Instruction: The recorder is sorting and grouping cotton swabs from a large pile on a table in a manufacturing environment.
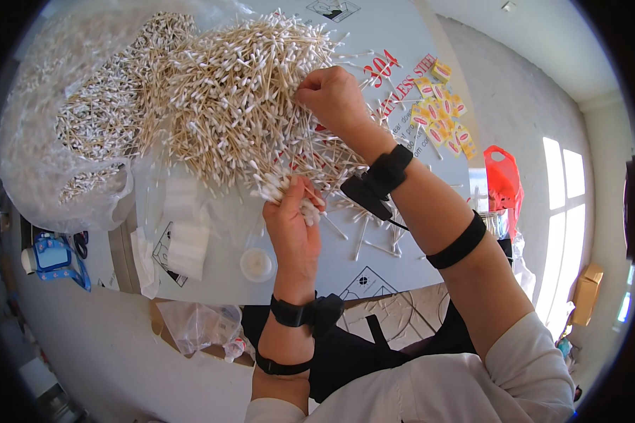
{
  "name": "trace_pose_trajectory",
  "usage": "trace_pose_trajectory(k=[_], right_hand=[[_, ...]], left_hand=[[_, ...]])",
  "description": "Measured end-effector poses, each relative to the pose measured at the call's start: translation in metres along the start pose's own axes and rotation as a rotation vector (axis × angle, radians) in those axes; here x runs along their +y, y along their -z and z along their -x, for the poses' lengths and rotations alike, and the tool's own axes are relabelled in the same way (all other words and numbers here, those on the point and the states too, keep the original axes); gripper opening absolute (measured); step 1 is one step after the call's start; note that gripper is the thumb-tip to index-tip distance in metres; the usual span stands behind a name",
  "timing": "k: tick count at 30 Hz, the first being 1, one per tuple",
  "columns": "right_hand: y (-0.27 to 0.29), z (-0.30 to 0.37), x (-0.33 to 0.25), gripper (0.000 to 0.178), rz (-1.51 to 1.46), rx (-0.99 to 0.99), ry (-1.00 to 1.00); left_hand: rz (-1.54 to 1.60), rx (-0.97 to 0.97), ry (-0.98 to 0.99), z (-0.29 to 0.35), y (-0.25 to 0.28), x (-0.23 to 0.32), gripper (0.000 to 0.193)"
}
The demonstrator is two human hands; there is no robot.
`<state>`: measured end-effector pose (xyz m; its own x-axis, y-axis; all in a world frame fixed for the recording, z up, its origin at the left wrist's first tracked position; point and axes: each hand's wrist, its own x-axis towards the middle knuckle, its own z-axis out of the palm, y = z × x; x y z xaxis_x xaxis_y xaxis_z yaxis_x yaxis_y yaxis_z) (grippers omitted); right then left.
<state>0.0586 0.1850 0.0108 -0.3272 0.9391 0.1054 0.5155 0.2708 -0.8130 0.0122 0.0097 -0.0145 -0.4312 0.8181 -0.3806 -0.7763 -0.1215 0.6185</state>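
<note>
A big heap of cotton swabs (240, 92) with wooden sticks and white tips covers the far middle of the table (363, 278). My left hand (294, 229) is closed round a small bundle of cotton swabs (268, 186), just in front of the heap. Their white ends stick out on both sides of the fingers. At the heap's right edge is my right hand (335, 102), its fingertips pinched together against the swabs. Whatever they pinch is hidden. Loose swabs (363, 236) lie scattered to the right of my left hand.
A clear plastic bag (32, 158) full of swabs stands at left. Nearer are white plastic sleeves (188, 248) and a round tub (257, 266). Small yellow packets (437, 120) lie at right, beside a hanging red bag (501, 180). A blue strapped item (53, 254) sits far left.
</note>
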Motion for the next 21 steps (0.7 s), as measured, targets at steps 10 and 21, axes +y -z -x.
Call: trace_pose_trajectory(k=[10, 21], right_hand=[[0.008, 0.019, 0.015, 0.011, -0.216, -0.087, -0.121], [0.005, 0.018, 0.009, 0.01, -0.179, 0.009, -0.006]], left_hand=[[-0.025, -0.011, 0.007, 0.004, -0.005, 0.002, 0.014], [-0.035, 0.014, -0.004, 0.003, -0.002, 0.003, 0.014]])
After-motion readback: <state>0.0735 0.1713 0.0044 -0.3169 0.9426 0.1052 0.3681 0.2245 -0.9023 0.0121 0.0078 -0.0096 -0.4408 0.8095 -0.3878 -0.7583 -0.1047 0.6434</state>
